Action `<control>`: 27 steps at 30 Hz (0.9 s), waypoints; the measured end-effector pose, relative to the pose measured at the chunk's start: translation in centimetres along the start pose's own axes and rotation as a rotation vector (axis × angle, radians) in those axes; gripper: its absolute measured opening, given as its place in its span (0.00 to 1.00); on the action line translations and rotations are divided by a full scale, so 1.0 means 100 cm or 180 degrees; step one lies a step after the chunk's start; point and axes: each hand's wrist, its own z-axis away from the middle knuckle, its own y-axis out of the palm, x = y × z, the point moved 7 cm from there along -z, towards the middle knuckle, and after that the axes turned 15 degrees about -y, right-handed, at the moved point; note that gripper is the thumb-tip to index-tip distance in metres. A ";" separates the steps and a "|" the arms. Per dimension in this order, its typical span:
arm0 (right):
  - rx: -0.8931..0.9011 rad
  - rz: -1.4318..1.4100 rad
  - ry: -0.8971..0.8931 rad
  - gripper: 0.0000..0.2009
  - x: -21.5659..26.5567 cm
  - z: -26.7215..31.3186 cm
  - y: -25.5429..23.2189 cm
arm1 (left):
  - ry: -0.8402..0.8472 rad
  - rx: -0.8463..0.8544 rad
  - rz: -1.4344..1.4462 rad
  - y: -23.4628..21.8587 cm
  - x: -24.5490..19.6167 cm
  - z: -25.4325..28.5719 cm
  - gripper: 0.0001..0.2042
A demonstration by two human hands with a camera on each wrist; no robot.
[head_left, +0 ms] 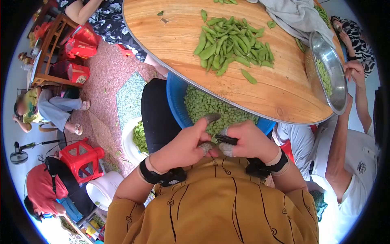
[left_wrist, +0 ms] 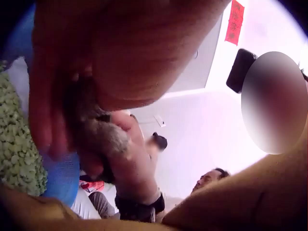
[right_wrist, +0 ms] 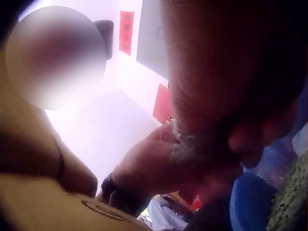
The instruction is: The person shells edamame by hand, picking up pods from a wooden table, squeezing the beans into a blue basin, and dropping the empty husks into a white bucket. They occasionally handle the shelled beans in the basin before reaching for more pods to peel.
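Both hands meet close together over the near side of a blue basin (head_left: 174, 103) heaped with shelled green soybeans (head_left: 215, 103). My left hand (head_left: 185, 142) has its covered index finger raised, while its thumb and other fingers are bent toward the right hand. The right hand (head_left: 252, 140) curls its fingers and thumb inward. Grey and dark covers (head_left: 226, 149) sit on several fingertips. Between the fingertips shows a bit of green, seemingly a soybean pod (head_left: 213, 139), mostly hidden. The wrist views show the hands dark and overlapping, with the beans (left_wrist: 19, 139) beside them.
A round wooden table (head_left: 183, 49) overhangs the basin, bearing a pile of soybean pods (head_left: 233, 42), a grey cloth (head_left: 294, 16) and a metal colander (head_left: 339, 69) with beans. A white bucket (head_left: 128, 142) stands at left. Another person's hands (head_left: 354, 73) are at the colander's right.
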 end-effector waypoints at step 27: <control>-0.1299 0.0091 0.0352 0.14 0.016 0.010 -0.076 | 0.2267 -0.2441 -0.2489 -0.002 -0.098 0.019 0.11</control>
